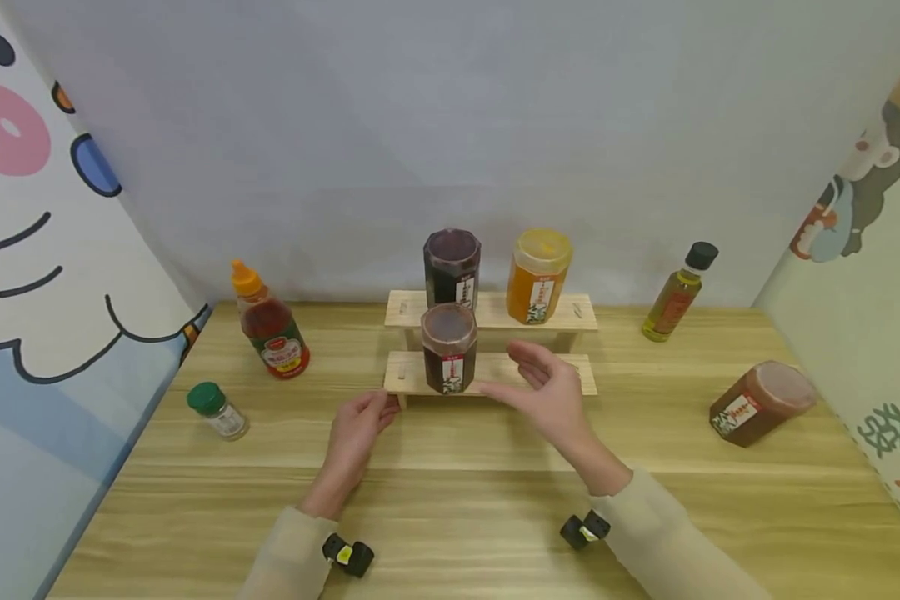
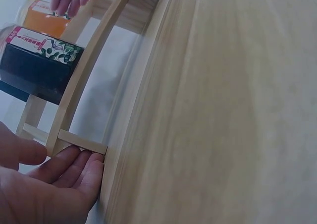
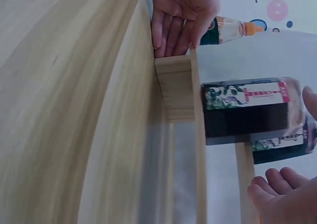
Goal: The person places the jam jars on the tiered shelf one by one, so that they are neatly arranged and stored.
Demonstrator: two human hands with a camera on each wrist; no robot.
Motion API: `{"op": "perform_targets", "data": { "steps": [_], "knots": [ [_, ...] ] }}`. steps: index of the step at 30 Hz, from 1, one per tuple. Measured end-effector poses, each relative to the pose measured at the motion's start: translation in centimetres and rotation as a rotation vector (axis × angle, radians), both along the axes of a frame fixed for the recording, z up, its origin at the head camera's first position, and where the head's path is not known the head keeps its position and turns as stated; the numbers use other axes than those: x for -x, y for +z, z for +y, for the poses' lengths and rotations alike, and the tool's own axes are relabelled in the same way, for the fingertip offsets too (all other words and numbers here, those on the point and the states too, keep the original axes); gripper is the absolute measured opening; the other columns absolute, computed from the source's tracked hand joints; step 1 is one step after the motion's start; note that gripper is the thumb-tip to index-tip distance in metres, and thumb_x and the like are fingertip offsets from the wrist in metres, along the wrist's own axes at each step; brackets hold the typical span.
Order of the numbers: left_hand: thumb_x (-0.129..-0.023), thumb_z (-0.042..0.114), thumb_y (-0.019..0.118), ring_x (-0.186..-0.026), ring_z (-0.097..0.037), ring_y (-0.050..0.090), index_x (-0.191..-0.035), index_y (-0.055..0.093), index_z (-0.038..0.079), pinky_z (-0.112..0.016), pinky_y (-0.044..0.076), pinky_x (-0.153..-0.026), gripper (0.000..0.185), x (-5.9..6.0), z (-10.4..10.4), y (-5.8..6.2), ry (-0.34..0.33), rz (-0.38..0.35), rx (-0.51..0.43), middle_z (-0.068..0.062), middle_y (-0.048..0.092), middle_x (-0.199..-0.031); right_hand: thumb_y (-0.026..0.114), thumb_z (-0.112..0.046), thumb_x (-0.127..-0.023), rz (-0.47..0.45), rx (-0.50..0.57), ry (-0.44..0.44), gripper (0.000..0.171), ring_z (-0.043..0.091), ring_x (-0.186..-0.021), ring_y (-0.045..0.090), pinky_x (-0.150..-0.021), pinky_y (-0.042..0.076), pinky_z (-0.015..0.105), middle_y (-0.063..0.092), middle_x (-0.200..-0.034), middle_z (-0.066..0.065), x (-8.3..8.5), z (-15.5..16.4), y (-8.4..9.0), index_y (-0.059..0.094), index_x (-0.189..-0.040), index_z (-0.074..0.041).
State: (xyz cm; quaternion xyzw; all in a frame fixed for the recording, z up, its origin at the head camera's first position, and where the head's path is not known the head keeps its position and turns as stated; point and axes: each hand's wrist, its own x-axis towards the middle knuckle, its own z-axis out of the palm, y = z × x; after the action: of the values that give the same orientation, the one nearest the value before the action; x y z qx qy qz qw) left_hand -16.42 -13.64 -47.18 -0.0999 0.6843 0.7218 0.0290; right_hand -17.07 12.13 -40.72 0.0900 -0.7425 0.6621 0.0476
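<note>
Dark jar [image 1: 449,358] stands unheld, right hand [image 1: 551,396] fingers spread; left-wrist view shows left hand [image 2: 49,184] fingers flat against rack [image 2: 81,145].

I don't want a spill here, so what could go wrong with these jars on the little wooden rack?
The left hand touches the rack's left leg; a nudge might shake the dark jar near the lower step's front edge. The open right hand hovers beside that jar and could knock it. The brown jar lying on its side might roll.
</note>
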Motion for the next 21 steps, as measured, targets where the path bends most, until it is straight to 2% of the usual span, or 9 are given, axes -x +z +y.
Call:
{"op": "perform_targets", "data": {
  "steps": [6,10,14,21],
  "knots": [
    [-0.103,0.014,0.044,-0.112,-0.035,0.054,-0.121,0.054,-0.016,-0.037,0.046,-0.097,0.037,0.0,0.0,0.1,-0.003,-0.009,-0.001,-0.029,0.056,-0.119,0.084,-0.006,-0.072,0.042,-0.022,0.022,0.064,0.029,-0.121,0.049,-0.101,0.041,0.031,0.053,-0.129,0.022,-1.4,2.3,0.8,0.053,-0.127,0.006],
    [-0.103,0.015,0.044,-0.111,-0.035,0.055,-0.120,0.054,-0.016,-0.036,0.046,-0.096,0.037,0.0,0.1,-0.1,0.002,-0.019,0.000,-0.028,0.056,-0.118,0.084,-0.009,-0.074,0.062,-0.094,0.014,0.065,0.028,-0.122,0.049,-0.101,0.040,0.029,0.053,-0.131,0.020,-2.5,4.9,0.2,0.053,-0.129,0.004],
    [-0.103,0.014,0.044,-0.111,-0.034,0.055,-0.121,0.054,-0.016,-0.035,0.047,-0.095,0.037,0.0,0.1,-0.2,0.001,-0.023,0.003,-0.028,0.056,-0.119,0.083,-0.012,-0.075,0.066,-0.171,-0.030,0.066,0.026,-0.123,0.048,-0.100,0.040,0.024,0.053,-0.132,0.018,-3.5,7.4,-0.5,0.052,-0.131,0.003],
    [-0.103,0.015,0.044,-0.110,-0.034,0.056,-0.122,0.054,-0.015,-0.034,0.047,-0.094,0.036,0.0,0.0,0.0,0.005,-0.021,0.015,-0.027,0.057,-0.118,0.082,-0.009,-0.076,0.039,-0.197,-0.074,0.065,0.028,-0.122,0.049,-0.099,0.040,0.023,0.053,-0.130,0.019,-4.6,10.4,-1.3,0.051,-0.131,0.005]
  ]
}}
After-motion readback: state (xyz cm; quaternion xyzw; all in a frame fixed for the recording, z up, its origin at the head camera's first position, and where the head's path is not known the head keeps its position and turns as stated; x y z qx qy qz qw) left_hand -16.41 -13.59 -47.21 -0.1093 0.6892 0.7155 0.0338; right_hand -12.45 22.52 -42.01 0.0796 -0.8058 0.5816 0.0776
